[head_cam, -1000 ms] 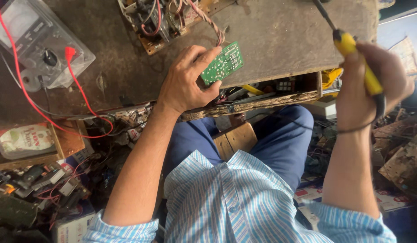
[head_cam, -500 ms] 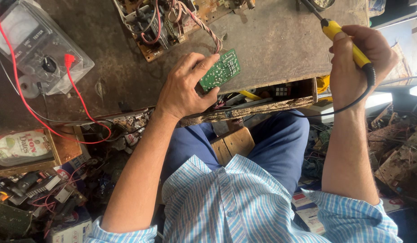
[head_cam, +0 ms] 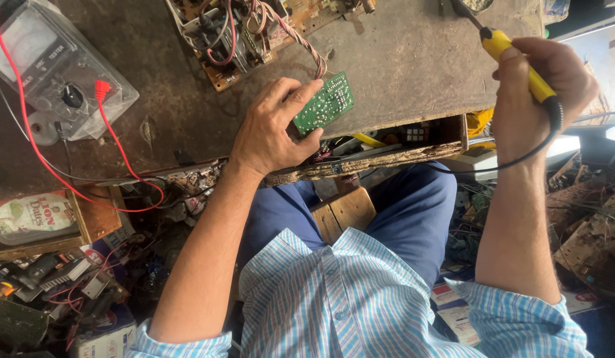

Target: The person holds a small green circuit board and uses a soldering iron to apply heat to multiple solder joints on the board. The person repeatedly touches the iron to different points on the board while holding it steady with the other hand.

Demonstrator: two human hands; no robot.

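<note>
We are pinching the green board (head_cam: 324, 104) tilted in our left hand (head_cam: 274, 126) near the bench's (head_cam: 413, 59) near edge, gripping the iron (head_cam: 516, 63) in our closed right hand (head_cam: 539, 89) far right, apparently readying a solder joint.

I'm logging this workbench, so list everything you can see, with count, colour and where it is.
circuit board: 1, green, bench middle, in left hand
soldering iron: 1, yellow handle, black cord, upper right, in right hand
meter: 1, clear case, top left of bench
leads: red and black, running from meter across bench
chassis: 1, brown board with wires, top middle
bench: 1, grey-brown, worn front edge
tub: 1, clear, lower left shelf
left hand: fingers gripping circuit board
right hand: closed round soldering iron
</note>
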